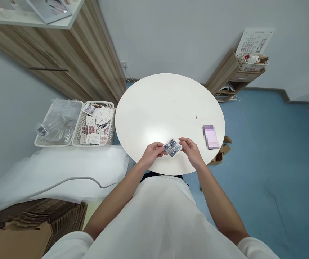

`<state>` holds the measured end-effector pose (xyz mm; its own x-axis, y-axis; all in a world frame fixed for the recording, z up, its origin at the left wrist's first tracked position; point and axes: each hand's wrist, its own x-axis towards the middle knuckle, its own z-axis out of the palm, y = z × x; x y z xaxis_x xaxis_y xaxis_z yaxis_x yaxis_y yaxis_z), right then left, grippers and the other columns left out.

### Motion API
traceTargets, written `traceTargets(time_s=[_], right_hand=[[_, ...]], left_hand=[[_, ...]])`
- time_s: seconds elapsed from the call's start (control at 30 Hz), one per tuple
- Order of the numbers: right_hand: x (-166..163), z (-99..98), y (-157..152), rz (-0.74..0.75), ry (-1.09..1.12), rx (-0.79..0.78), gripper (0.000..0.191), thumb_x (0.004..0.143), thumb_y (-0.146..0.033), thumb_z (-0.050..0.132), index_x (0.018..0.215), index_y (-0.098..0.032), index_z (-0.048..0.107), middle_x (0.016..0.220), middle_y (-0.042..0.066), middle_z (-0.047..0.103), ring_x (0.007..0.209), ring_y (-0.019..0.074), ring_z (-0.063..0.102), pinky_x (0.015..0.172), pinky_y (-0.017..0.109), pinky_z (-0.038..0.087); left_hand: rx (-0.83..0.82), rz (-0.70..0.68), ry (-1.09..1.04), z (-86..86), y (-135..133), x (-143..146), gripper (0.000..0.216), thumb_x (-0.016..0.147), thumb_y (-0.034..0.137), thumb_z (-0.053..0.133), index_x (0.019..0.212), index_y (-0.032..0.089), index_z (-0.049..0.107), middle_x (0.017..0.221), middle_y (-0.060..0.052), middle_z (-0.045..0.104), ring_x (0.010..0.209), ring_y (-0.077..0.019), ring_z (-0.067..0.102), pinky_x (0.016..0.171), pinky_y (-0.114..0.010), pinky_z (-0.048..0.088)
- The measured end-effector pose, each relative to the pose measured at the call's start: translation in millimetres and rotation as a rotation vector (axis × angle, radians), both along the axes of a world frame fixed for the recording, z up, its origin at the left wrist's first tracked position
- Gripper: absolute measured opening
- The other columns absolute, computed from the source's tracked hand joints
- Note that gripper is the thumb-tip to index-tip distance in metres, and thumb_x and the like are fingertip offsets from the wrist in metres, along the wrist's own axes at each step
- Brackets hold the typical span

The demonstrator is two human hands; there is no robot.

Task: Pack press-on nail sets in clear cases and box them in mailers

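Between my two hands is a small white card of press-on nails, with dark blue and silvery glittery nails in rows. It is held tilted just above the near part of the round white table. My left hand pinches the card's left edge between thumb and fingers. At the opposite edge, my right hand grips the right corner with its thumb and fingers. The fingertips behind the card are hidden.
A blurred purple-pink phone-like object lies at the table's right. Left of the table stand a white basket of nail cards and a basket of clear plastic packaging. Cardboard boxes sit on the floor at right; flattened cardboard is at lower left.
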<state>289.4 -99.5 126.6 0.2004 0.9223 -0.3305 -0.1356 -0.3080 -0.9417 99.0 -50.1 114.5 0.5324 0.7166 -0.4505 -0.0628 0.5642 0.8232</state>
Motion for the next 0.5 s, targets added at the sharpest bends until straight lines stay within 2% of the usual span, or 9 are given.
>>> traceTargets(time_s=[0.17, 0.23, 0.37, 0.5], right_hand=[[-5, -3.2, -24, 0.003, 0.066, 0.029, 0.047, 0.064, -0.041, 0.067, 0.105, -0.024, 0.051, 0.086, 0.002, 0.061, 0.075, 0.0162, 0.06, 0.08, 0.039, 0.046], [-6, -4.0, -27, -0.023, 0.064, 0.03, 0.051, 0.06, -0.038, 0.07, 0.105, -0.025, 0.05, 0.08, 0.0, 0.06, 0.073, 0.0165, 0.061, 0.078, 0.04, 0.047], [-3, -6.8, -22, -0.068, 0.052, 0.016, 0.044, 0.06, -0.038, 0.069, 0.097, -0.022, 0.051, 0.065, -0.004, 0.056, 0.063, 0.0152, 0.06, 0.071, 0.038, 0.049], [5, -8.5, -16, -0.05, 0.057, 0.022, 0.041, 0.06, -0.035, 0.07, 0.094, -0.021, 0.052, 0.065, -0.004, 0.057, 0.062, 0.0151, 0.061, 0.068, 0.035, 0.047]], left_hand=[[-0.099, 0.005, -0.083, -2.6, -5, 4, 0.022, 0.071, 0.035, 0.062, 0.082, 0.017, 0.055, 0.081, -0.005, 0.065, 0.078, -0.0159, 0.064, 0.068, -0.025, 0.042], [-0.13, 0.008, -0.092, -3.3, -7, 8, 0.023, 0.07, 0.035, 0.063, 0.082, 0.017, 0.054, 0.082, -0.005, 0.065, 0.08, -0.0167, 0.064, 0.068, -0.025, 0.043], [-0.147, 0.025, -0.08, -3.0, -11, 17, 0.023, 0.07, 0.033, 0.064, 0.081, 0.016, 0.054, 0.083, -0.006, 0.065, 0.08, -0.0174, 0.064, 0.068, -0.025, 0.043], [-0.111, 0.042, -0.026, 0.7, -13, 23, 0.022, 0.07, 0.033, 0.063, 0.08, 0.016, 0.054, 0.081, -0.006, 0.065, 0.08, -0.0171, 0.064, 0.068, -0.025, 0.042]])
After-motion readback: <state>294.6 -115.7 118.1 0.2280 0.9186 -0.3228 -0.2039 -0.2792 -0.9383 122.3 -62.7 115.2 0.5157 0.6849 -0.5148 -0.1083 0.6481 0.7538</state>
